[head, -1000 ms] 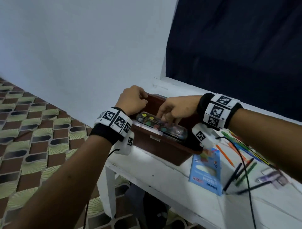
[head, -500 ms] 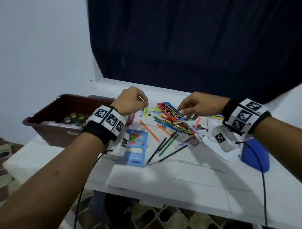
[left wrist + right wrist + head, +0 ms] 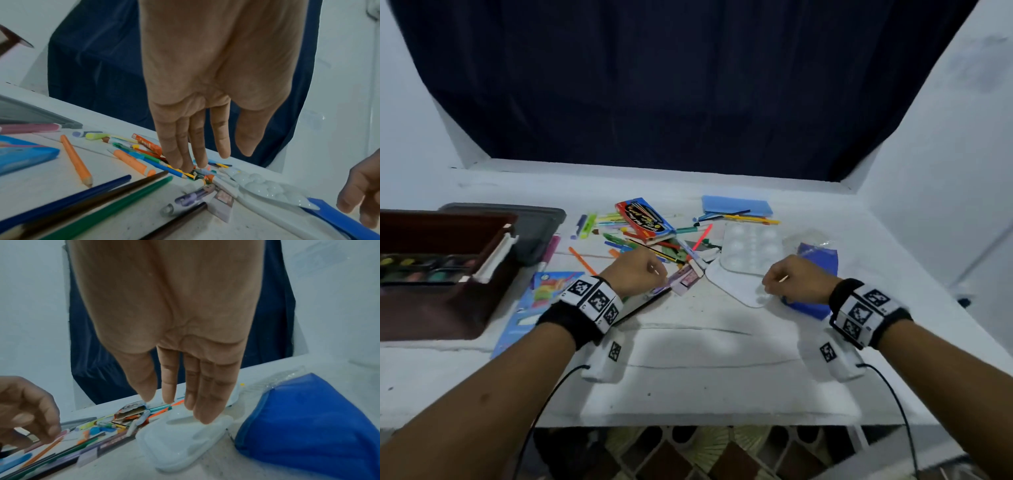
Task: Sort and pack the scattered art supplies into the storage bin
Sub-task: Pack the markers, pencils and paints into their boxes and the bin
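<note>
Both hands hang over the white table (image 3: pixel 688 377) with nothing in them. The left hand (image 3: pixel 635 274) is above the pile of pencils and crayons (image 3: pixel 640 245). The left wrist view shows its fingers (image 3: pixel 176 146) straight and close together, thumb apart, tips down toward the pile; whether they touch it cannot be told. The position suits raking loose sticks into a bundle, in my judgement.

The right hand (image 3: pixel 796 279) is over the near edge of the clear paint palette (image 3: pixel 748 257). Its fingers (image 3: pixel 207 394) point down, straight and loosely together, gripping nothing. The palette lies partly on a blue pouch (image 3: pixel 816 274), so a lift from the free edge appears likeliest.

The storage bin (image 3: pixel 445 274) stands at the left end of the table, well apart from both hands. A watercolour set (image 3: pixel 421 269) already lies inside, so packing is begun but far from finished. A grey lid (image 3: pixel 534 226) lies behind the bin, off, leaving it open for loading.

Loose supplies not yet packed: a red pencil box (image 3: pixel 645 217) on top of the pile, a blue booklet (image 3: pixel 541 298) beside the bin, an eraser (image 3: pixel 686 279) near the left hand, and blue sheets (image 3: pixel 736 205) at the back. Risk: round pencils may roll off when gathered.
</note>
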